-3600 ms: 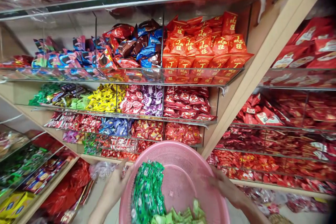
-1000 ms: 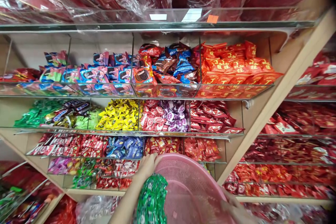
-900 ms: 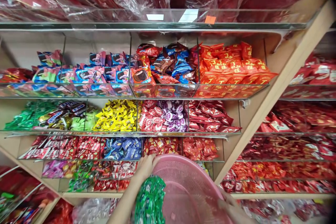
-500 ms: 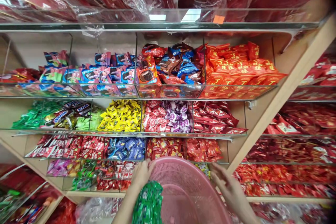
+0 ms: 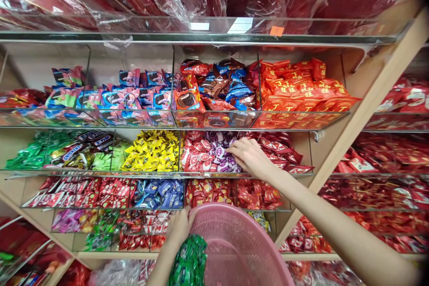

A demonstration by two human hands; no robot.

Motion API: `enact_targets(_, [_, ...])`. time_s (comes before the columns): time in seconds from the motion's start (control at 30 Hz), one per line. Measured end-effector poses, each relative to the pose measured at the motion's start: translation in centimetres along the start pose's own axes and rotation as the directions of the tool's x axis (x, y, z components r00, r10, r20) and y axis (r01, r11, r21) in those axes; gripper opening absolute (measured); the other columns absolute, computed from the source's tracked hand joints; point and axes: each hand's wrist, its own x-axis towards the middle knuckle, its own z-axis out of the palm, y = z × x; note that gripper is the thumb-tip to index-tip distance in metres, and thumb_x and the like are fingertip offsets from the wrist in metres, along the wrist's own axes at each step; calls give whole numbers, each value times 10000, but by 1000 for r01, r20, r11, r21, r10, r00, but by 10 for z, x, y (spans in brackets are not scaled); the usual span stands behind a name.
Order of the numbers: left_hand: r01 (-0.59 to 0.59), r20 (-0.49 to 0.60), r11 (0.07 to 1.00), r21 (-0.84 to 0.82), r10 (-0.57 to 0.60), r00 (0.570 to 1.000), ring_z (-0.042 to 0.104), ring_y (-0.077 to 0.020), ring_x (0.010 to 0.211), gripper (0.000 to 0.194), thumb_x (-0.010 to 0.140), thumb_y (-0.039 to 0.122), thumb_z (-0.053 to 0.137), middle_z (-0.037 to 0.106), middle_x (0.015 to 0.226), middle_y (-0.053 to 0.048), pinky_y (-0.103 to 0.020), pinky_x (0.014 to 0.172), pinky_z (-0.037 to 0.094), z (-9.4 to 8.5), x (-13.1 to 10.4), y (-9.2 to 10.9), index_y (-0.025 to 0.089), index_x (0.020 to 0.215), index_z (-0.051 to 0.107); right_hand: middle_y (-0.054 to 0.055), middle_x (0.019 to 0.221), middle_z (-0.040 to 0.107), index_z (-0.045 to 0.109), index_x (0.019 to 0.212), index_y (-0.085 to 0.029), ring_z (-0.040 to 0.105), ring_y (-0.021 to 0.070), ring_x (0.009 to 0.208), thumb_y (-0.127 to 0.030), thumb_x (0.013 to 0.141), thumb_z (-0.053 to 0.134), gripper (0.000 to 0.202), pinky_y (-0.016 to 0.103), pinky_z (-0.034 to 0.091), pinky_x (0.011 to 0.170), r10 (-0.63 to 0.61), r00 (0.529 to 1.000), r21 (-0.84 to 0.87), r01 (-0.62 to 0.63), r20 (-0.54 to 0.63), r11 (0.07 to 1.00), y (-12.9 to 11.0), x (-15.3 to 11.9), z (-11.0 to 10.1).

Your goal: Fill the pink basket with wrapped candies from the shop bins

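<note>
A pink plastic basket (image 5: 248, 241) is at the bottom centre, with green wrapped candies (image 5: 188, 261) piled along its left side. My left hand (image 5: 179, 225) grips the basket's rim at the upper left. Up at the second shelf, my right hand (image 5: 250, 157) touches the purple-and-white wrapped candies (image 5: 220, 152), fingers bent together; whether a candy is between the fingertips is too small to tell. Red-and-white round candies (image 5: 197, 154) lie just left of the purple ones, and red packets (image 5: 279, 145) sit behind and right of my right hand.
Clear dividers and a glass shelf edge (image 5: 214, 174) front the bins. Yellow candies (image 5: 152, 152) lie left, blue ones (image 5: 164, 193) below. A slanted wooden upright (image 5: 355, 111) stands right. Plastic-wrapped red items hang over the top shelf.
My right hand has moved from beside the basket's right rim up to the purple candies, and its fingers have drawn together. My left hand stays on the rim.
</note>
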Motion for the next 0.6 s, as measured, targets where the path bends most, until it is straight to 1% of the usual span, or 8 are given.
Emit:
enact_targets(0.13, [-10,1,1000,-14,10,1000,640,-241,931,488,908,529,238,694,942,-100,-302,759,429,2,0,0,230,1045,599,71,980,580,630,1034,-182,438,200,908,-184,897,450,226,349,261,768,-41,998,37,39,46,999,-1,-2,5])
enact_targets(0.27, [-16,4,1000,-6,16,1000,639,-256,940,486,909,522,247,690,970,-113,-314,754,430,4,1,-1,221,1073,591,74,1009,563,640,1019,-195,427,204,937,-239,913,468,207,348,252,771,-53,996,46,50,77,998,0,-2,8])
enact_targets(0.37, [-22,5,1000,4,22,1000,642,-257,931,493,912,522,241,693,955,-115,-310,745,429,4,1,-1,216,1064,595,76,1012,556,659,944,-193,421,206,959,-254,915,480,192,349,254,778,-72,992,42,68,103,997,3,1,7])
enact_targets(0.5, [-20,1,1000,0,20,1000,643,-253,933,473,915,508,251,694,947,-111,-308,752,430,4,1,0,217,1052,598,72,983,560,640,873,-170,425,196,947,-239,941,423,238,340,268,776,-112,989,47,108,95,993,3,5,2])
enact_targets(0.6, [-20,-9,1000,-10,20,1000,646,-244,926,481,911,527,244,698,931,-103,-302,757,431,4,1,0,229,1039,599,66,986,568,617,883,-166,430,191,941,-237,953,388,250,335,280,776,-113,992,54,110,64,993,2,7,-1])
